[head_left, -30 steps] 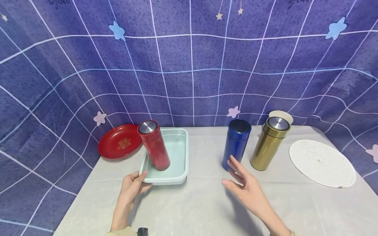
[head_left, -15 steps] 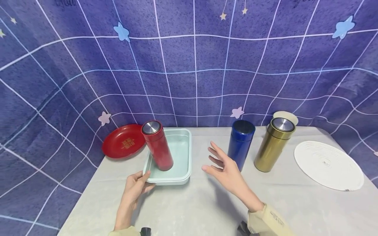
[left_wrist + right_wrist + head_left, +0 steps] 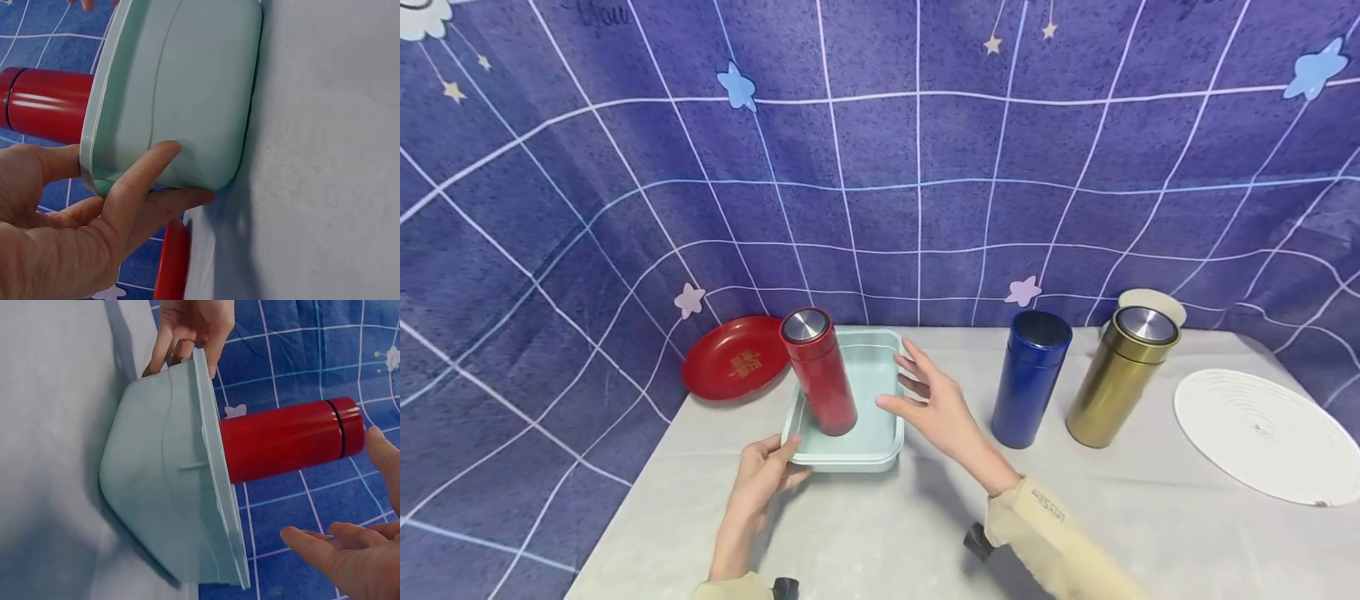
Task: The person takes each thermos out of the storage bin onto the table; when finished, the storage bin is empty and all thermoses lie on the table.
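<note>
My left hand grips the near left corner of a pale green plastic container, thumb over the rim. In the left wrist view its fingers lie along the outer wall. A red thermos bottle with a silver-topped lid stands upright inside the container, toward its left side. My right hand holds nothing, its fingers spread over the container's right rim. The right wrist view has thumb and fingertips apart, near the lid end of the red thermos.
Behind the container on the left lies a red plate with gold characters. To the right stand a blue thermos and a gold thermos, a pale round object partly hidden behind the latter. A white round mat lies far right.
My right hand has moved left from in front of the blue thermos to the container's right rim. The left hand keeps its grip. The head view has turned slightly left.
</note>
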### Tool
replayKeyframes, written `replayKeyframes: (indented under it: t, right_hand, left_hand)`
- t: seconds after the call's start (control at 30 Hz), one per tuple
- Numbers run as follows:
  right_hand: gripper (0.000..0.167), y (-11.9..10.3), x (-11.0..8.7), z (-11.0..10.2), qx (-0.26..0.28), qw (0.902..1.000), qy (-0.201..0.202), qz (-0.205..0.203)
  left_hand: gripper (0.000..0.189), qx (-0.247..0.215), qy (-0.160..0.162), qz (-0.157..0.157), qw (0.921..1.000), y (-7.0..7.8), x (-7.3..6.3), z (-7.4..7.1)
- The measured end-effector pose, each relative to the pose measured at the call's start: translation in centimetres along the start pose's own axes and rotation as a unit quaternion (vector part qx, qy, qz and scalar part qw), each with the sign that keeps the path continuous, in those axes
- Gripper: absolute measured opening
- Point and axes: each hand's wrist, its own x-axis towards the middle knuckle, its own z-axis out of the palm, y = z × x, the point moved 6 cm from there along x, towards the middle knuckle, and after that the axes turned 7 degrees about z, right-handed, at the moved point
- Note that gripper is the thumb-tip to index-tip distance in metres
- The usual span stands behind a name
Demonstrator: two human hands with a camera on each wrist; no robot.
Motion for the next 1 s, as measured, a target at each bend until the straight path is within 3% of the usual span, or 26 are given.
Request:
replayKeyframes:
  t: [0.3, 0.7, 1.0]
  right_hand:
    - [0.084, 0.2, 2.3, 3.1, 0.002, 0.9996, -0.022, -0.014]
    - [0.090, -0.1, 4.9, 6.2, -0.002, 0.9997, -0.024, 0.004]
    - [0.094, -0.2, 6.0, 7.8, -0.071, 0.9964, 0.000, -0.047]
  left_hand:
    - [0.045, 0.002, -0.003, 0.008, 1.0000, 0.0, -0.1, 0.2]
    - [0.046, -0.002, -0.004, 0.009, 0.9999, 0.1, -0.1, 0.0]
    - [0.046, -0.005, -0.004, 0.013, 0.9999, 0.2, -0.2, 0.1]
